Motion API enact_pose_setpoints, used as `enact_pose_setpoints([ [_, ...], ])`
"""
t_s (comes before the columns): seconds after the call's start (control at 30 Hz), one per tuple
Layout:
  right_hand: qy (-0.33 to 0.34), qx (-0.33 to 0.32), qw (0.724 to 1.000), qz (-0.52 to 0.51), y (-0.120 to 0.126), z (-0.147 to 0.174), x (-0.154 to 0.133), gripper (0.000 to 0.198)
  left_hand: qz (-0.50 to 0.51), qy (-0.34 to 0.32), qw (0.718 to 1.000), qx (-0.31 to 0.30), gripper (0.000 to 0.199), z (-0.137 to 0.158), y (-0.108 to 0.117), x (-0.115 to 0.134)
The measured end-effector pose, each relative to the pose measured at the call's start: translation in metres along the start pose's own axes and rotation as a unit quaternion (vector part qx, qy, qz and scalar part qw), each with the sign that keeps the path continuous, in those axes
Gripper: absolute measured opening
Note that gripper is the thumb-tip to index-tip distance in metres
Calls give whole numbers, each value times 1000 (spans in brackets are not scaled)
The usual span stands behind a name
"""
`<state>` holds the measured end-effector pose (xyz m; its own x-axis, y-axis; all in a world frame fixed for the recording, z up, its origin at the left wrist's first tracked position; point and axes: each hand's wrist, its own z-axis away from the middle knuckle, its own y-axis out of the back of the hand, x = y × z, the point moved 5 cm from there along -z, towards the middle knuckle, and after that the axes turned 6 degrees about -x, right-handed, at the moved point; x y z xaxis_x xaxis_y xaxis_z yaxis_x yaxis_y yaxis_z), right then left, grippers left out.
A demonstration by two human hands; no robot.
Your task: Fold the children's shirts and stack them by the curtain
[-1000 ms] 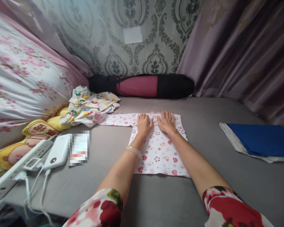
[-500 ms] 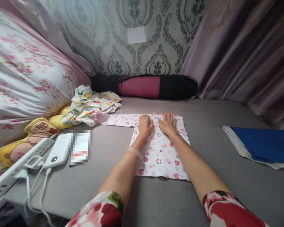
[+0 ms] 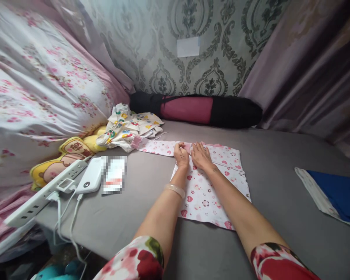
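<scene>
A child's long-sleeved shirt (image 3: pixel 205 203), white with pink hearts and flowers, lies flat before me. One sleeve (image 3: pixel 159 147) stretches left and ends in a pink cuff. The other appears folded across the upper part, with a pink patch showing between my hands. My left hand (image 3: pixel 181 154), a pale bangle on its wrist, is turned with its fingers curled at the shirt's upper left; the fingertips are partly hidden, closed on the fabric. Right beside it, my right hand (image 3: pixel 201 156) lies flat on the shirt's top with fingers stretched out.
A crumpled patterned garment (image 3: pixel 134 123) touches the left cuff. Behind lies a black and maroon roll bag (image 3: pixel 189 109). At left are a power strip (image 3: pixel 49 194), a white power bank (image 3: pixel 90 175) with cables, and a yellow cushion (image 3: pixel 43 171). Folded blue cloth (image 3: pixel 335 190) lies right.
My left hand has turned and curled its fingers at the sleeve. My right hand has shifted closer to it, and a pink patch now shows between them. The view has swung left.
</scene>
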<state>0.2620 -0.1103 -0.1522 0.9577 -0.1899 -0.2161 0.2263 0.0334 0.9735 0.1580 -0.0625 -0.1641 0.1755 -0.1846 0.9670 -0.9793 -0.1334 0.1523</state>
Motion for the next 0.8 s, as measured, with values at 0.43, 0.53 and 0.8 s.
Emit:
enact_pose_setpoints([
  [0.43, 94, -16, 995, 1, -10, -2, -25, 54, 341, 79, 931, 104, 17, -3, 13, -10],
  [0.53, 94, -14, 995, 11, -9, 0, -26, 53, 356, 110, 922, 107, 15, -5, 14, -11],
  [0.8, 84, -13, 996, 17, -11, -2, -24, 52, 316, 183, 907, 209, 20, -25, 56, -14],
])
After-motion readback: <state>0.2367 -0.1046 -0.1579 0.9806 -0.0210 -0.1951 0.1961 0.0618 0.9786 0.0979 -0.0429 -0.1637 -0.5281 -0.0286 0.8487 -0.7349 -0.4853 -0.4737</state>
